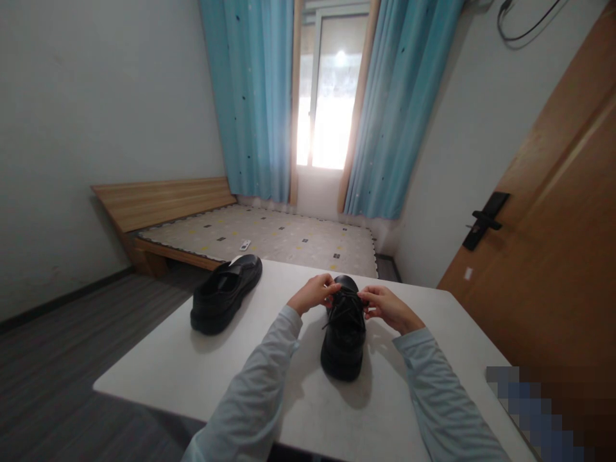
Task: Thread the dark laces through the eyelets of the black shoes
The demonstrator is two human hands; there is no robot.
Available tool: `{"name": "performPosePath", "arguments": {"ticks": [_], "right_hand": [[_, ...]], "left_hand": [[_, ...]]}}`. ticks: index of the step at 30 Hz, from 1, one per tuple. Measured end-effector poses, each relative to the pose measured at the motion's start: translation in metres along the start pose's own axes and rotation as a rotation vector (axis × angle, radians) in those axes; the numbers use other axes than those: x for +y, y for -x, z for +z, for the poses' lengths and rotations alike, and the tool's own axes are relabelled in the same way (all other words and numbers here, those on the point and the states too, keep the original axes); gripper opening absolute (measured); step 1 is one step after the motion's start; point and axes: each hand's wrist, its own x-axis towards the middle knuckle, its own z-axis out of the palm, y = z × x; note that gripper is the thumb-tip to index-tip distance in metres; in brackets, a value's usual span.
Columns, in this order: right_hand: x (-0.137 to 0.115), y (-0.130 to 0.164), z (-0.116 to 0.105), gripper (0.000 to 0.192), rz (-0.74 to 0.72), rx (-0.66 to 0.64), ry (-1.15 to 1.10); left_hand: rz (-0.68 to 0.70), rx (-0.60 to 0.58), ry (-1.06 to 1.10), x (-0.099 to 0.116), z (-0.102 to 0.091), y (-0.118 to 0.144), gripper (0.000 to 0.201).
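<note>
A black lace-up shoe point(342, 350) stands upright on the white table, its toe pointing away from me and its heel near me. My left hand point(315, 292) is at the left side of the laces, thumb and fingers pinched on the shoelace point(347, 307). From the right side, my right hand point(387, 307) pinches the lace too, close to the toe end. Loose lace ends hang over the shoe's opening. Another black shoe point(224, 295) sits apart on the table to the left, with no laces visible on it.
The white table point(158, 366) reaches toward a bed point(283, 240) with a patterned mattress, on which a small white remote-like object point(245, 245) lies. Blue curtains point(255, 96) flank a bright window. A wooden door point(543, 192) with a black handle is at the right.
</note>
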Motion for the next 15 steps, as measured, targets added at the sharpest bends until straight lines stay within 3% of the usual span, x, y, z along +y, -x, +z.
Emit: {"name": "performPosePath", "arguments": {"ticks": [7, 15], "right_hand": [[0.004, -0.001, 0.001, 0.025, -0.004, 0.023, -0.046], [0.004, 0.001, -0.002, 0.022, 0.019, 0.079, 0.094]], "left_hand": [[-0.059, 0.0, 0.096, -0.002, -0.001, -0.001, 0.016], [-0.075, 0.004, 0.225, -0.011, -0.003, -0.005, 0.019]]}}
